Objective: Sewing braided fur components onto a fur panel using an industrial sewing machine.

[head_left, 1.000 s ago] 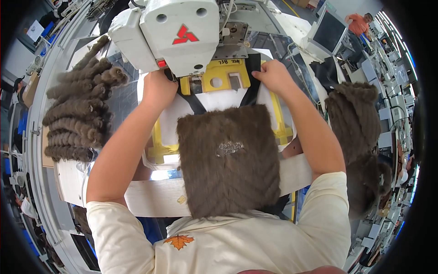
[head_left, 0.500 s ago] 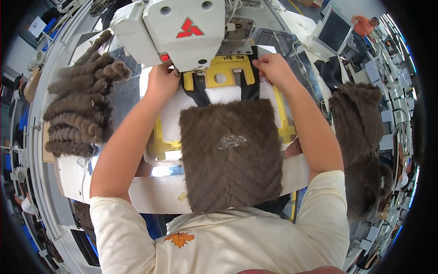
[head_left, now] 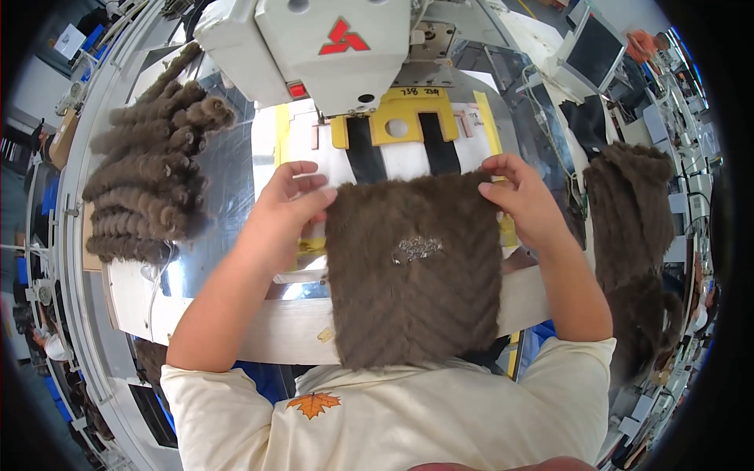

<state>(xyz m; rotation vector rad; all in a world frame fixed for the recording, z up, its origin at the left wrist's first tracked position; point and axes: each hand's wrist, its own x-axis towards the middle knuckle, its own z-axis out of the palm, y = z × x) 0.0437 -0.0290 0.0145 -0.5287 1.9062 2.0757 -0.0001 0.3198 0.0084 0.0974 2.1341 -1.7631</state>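
A square brown fur panel (head_left: 416, 306) lies flat at the table's front edge, with a shiny clear patch (head_left: 418, 250) on its upper half. My left hand (head_left: 294, 200) is at its far left corner, fingers spread and thumb close to the fur edge. At the far right corner my right hand (head_left: 525, 200) is open too, thumb and forefinger apart; whether either touches the fur I cannot tell. Beyond the panel, two black strips (head_left: 364, 153) run from its far edge toward a yellow template (head_left: 395, 129) with a round hole, under the sewing machine head (head_left: 326, 55).
Rolled brown fur strips (head_left: 149, 173) are piled on the left. More brown fur pieces (head_left: 632, 212) hang at the right edge beside black fabric (head_left: 585, 125). A monitor (head_left: 595, 51) stands at the back right. A person (head_left: 644, 43) in orange is far off.
Both hands have drawn back from the sides of the yellow template to the fur panel's far corners. The black material beside the template now shows as two strips within its gaps.
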